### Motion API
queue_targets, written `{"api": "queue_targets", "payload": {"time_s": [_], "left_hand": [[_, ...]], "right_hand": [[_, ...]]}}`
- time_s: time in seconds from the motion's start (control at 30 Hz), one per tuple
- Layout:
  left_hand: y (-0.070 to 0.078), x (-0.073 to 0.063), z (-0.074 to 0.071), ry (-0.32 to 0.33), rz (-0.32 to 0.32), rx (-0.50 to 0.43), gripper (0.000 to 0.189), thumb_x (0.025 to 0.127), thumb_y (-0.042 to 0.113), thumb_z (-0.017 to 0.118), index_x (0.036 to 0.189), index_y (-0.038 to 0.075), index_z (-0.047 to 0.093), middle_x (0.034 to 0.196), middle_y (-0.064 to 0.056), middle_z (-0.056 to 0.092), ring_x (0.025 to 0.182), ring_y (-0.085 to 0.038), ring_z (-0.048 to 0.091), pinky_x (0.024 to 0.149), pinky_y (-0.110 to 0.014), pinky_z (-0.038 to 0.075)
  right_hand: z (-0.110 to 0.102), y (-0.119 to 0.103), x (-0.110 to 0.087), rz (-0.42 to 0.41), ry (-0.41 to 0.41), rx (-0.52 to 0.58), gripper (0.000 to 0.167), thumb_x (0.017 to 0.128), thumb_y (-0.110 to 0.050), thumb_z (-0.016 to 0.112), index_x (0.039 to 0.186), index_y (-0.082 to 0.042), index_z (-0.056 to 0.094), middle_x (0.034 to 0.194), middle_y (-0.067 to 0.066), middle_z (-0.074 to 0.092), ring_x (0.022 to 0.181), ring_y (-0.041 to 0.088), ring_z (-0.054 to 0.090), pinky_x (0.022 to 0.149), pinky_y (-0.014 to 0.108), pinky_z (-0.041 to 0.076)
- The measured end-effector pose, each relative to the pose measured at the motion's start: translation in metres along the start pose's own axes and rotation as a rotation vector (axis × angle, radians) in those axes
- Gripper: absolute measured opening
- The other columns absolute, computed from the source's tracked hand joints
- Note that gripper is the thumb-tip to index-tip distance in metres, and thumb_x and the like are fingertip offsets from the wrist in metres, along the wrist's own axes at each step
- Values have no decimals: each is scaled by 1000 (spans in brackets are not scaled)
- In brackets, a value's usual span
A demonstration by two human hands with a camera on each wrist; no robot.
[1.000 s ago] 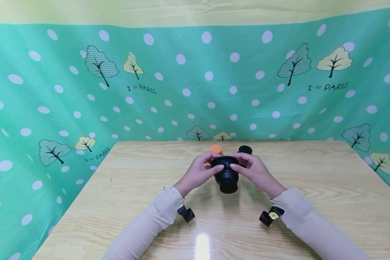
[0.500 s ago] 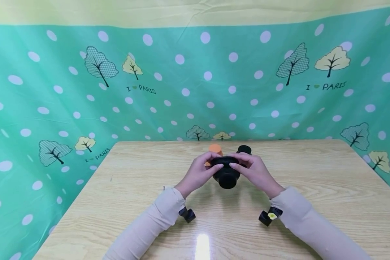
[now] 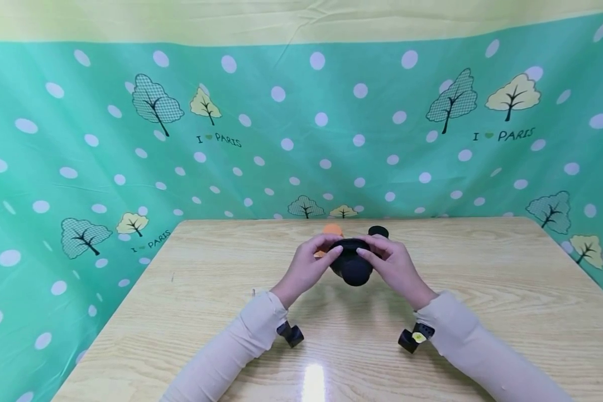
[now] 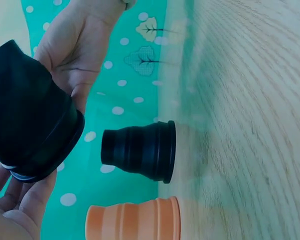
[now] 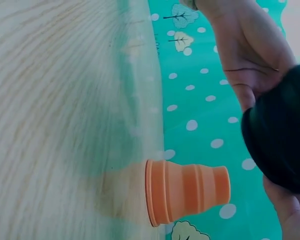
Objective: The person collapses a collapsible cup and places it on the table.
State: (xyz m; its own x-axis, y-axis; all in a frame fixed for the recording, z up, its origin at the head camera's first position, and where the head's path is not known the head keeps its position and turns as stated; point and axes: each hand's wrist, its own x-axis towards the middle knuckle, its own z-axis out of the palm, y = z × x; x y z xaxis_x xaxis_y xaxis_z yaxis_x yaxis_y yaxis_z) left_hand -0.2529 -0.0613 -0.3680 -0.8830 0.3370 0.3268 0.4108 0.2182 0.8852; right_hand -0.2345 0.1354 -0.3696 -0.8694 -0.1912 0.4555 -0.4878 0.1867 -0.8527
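Both hands hold a black collapsible cup (image 3: 355,271) above the table, its narrow end tilted toward the head camera. My left hand (image 3: 307,269) grips the wide rim from the left side, the thumb on the near side. On the opposite side of that rim, my right hand (image 3: 396,270) grips it the same way. The left wrist view shows the held cup (image 4: 32,117) drawn out to its stepped shape. Behind the hands, an orange collapsible cup (image 5: 187,192) and a second black cup (image 4: 140,152) stand wide rim down on the table.
The pale wood table (image 3: 221,251) reaches back to a green dotted curtain (image 3: 261,128). A small wrist camera (image 3: 292,335) hangs below the left sleeve, and another camera (image 3: 409,339) hangs below the right. The hands partly cover both standing cups in the head view.
The narrow end of the held black cup has swung up toward the head camera. Both hands keep their grip on the rim with only slight shifts. The standing cups have not moved.
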Motion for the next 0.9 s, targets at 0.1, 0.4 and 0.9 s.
{"api": "queue_targets", "payload": {"time_s": [0.1, 0.4, 0.9], "left_hand": [[-10, 3, 1, 1, -49, -78, 29, 97, 19, 54, 122, 5, 60, 108, -12, 63, 93, -16, 58, 75, -30, 54], [-13, 3, 5, -69, -102, -254, 37, 101, 17, 46, 133, -1, 48, 120, -20, 56, 103, -18, 56, 94, -50, 46], [-9, 3, 12, 5, -5, -193, 30, 98, 15, 50, 123, -3, 53, 106, -17, 54, 92, -15, 50, 75, -22, 50]], "right_hand": [[2, -6, -1, -29, 70, -7, 25, 90, 2, 59, 114, 9, 63, 91, 14, 60, 72, 5, 53, 61, 15, 46], [1, 22, 2, -9, 184, 53, 29, 91, -7, 61, 117, 5, 62, 113, 19, 62, 95, 4, 60, 80, 12, 49], [4, -1, 1, 37, 226, 78, 27, 91, 3, 59, 115, 13, 60, 105, -4, 62, 94, 7, 61, 80, 13, 49]]}}
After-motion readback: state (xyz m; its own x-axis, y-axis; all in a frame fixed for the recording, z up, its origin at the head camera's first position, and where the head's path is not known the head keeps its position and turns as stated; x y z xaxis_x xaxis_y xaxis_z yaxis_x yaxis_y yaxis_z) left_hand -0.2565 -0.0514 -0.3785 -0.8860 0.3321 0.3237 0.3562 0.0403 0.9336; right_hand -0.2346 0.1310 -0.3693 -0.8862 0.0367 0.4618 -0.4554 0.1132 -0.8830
